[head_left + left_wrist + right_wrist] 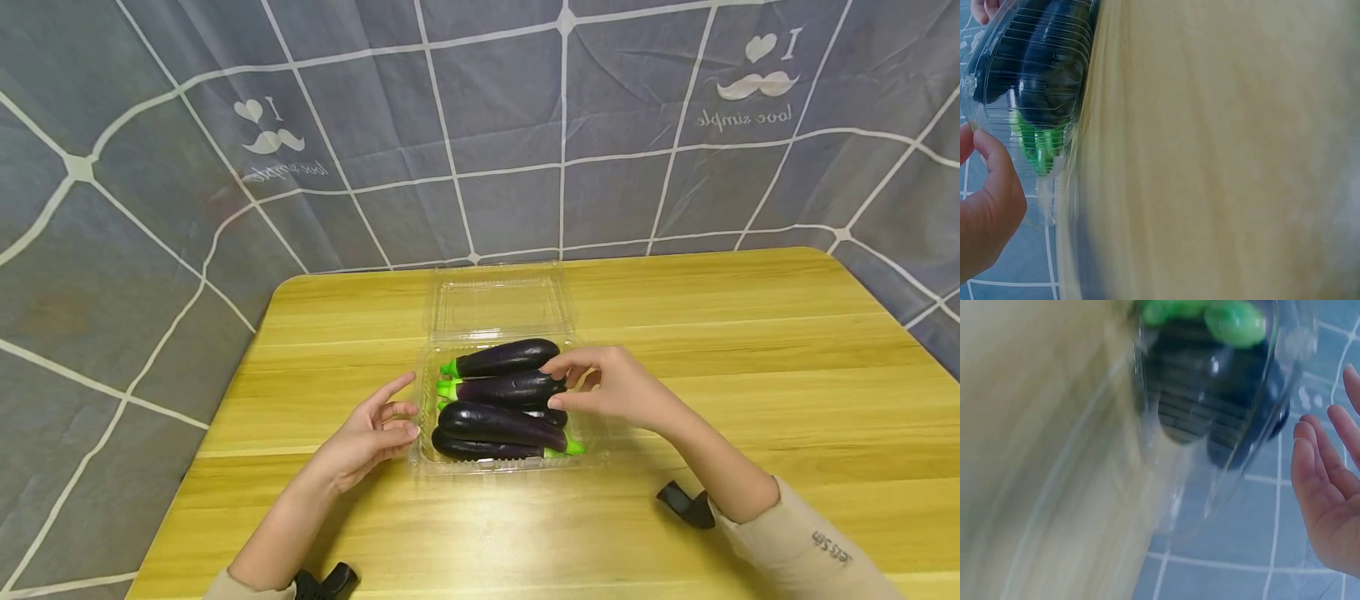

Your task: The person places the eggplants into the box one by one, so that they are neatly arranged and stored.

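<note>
Several dark purple eggplants (504, 421) with green stems lie in a clear plastic clamshell box (480, 468). Its lid (495, 302) is folded back, away from me. My left hand (371, 437) is at the box's left side, thumb and fingertips by the rim, index finger extended. In the left wrist view, the thumb (1000, 169) appears to touch the rim. My right hand (618, 387) hovers over the right ends of the eggplants, fingers loosely bent and spread from the thumb. In the right wrist view, this hand (1335, 487) holds nothing.
The box stands on a wood-grain table (735, 350), near its back edge. Behind and beside the table hangs a grey cloth (510, 208) with white grid lines. A black strap piece (686, 504) sticks out below the right sleeve (802, 542).
</note>
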Demonstrator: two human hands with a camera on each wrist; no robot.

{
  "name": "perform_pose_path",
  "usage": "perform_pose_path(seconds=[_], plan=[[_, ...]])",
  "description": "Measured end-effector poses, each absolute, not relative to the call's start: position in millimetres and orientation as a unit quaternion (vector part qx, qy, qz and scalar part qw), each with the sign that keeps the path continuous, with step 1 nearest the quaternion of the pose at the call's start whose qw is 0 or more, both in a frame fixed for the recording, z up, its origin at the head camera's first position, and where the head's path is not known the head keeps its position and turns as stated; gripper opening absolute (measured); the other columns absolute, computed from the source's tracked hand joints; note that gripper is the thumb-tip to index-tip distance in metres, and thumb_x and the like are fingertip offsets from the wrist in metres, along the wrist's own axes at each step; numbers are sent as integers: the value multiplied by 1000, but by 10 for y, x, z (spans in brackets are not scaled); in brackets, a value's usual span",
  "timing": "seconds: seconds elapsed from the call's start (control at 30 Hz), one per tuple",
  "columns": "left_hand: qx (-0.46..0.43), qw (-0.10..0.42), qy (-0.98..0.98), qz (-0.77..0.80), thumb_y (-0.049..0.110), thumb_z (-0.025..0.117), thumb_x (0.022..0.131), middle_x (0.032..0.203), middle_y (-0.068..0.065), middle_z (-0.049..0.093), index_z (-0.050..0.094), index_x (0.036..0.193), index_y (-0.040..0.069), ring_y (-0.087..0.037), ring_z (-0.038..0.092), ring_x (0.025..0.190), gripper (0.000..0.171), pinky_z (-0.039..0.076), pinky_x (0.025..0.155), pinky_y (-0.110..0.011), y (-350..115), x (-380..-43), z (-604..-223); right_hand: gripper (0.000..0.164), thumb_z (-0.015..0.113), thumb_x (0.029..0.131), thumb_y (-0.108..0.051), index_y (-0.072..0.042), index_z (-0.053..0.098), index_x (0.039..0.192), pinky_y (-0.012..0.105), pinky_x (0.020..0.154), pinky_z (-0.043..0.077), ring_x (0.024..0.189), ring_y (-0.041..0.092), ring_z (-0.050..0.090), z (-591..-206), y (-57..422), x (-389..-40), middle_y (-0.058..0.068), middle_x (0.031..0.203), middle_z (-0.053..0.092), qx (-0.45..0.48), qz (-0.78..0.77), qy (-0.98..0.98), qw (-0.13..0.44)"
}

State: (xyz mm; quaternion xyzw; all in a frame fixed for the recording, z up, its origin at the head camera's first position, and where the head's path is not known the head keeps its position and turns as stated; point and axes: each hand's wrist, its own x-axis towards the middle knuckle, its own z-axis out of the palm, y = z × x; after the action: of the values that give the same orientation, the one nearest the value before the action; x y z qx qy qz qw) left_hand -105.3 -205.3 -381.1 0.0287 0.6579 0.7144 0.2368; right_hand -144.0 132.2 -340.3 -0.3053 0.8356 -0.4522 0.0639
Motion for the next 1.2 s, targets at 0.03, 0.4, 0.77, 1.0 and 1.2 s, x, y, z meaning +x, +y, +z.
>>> perform_pose_path(seconds=[0.03, 0.4, 0.77, 1.0, 1.2], plan=[[29, 237, 657, 715, -6, 57, 85, 106, -4, 45, 13, 149, 9, -7, 52, 78, 79, 48, 73, -24, -2054, -1053, -3811, 31, 77, 76, -12, -2, 68, 105, 31, 66, 52, 78, 16, 59, -3403, 1345, -1470, 6, 93, 67, -298, -462, 833, 63], [34, 239, 655, 716, -4, 58, 86, 106, -4, 46, 13, 150, 10, -8, 52, 79, 79, 48, 73, -24, -2070, -1045, -3810, 30, 73, 80, -14, -1, 66, 106, 27, 64, 49, 75, 16, 59, -3487, 1591, -1767, 6, 85, 63, -201, -474, 855, 59], [35, 240, 654, 717, -5, 57, 86, 106, -5, 46, 12, 150, 10, -8, 53, 78, 79, 48, 73, -24, -2069, -1060, -3810, 43, 62, 88, -7, 11, 48, 125, 34, 73, 53, 75, 14, 60, -3597, 1734, -2023, 8, 89, 62, -86, -580, 798, 138], [31, 240, 654, 717, -5, 57, 86, 105, -3, 46, 13, 150, 9, -8, 53, 78, 79, 49, 73, -24, -2068, -1055, -3799, 60, 58, 88, 0, 10, 28, 139, 24, 66, 53, 68, 10, 61, -3706, 1708, -2133, 2, 85, 65, -58, -647, 726, 227], [31, 238, 656, 716, -5, 58, 86, 106, -4, 46, 13, 150, 10, -8, 54, 79, 79, 49, 73, -24, -2063, -1059, -3803, 69, 55, 88, 4, 6, 16, 145, 20, 60, 52, 64, 9, 60, -3742, 1669, -2181, 4, 84, 64, -32, -677, 690, 256]])
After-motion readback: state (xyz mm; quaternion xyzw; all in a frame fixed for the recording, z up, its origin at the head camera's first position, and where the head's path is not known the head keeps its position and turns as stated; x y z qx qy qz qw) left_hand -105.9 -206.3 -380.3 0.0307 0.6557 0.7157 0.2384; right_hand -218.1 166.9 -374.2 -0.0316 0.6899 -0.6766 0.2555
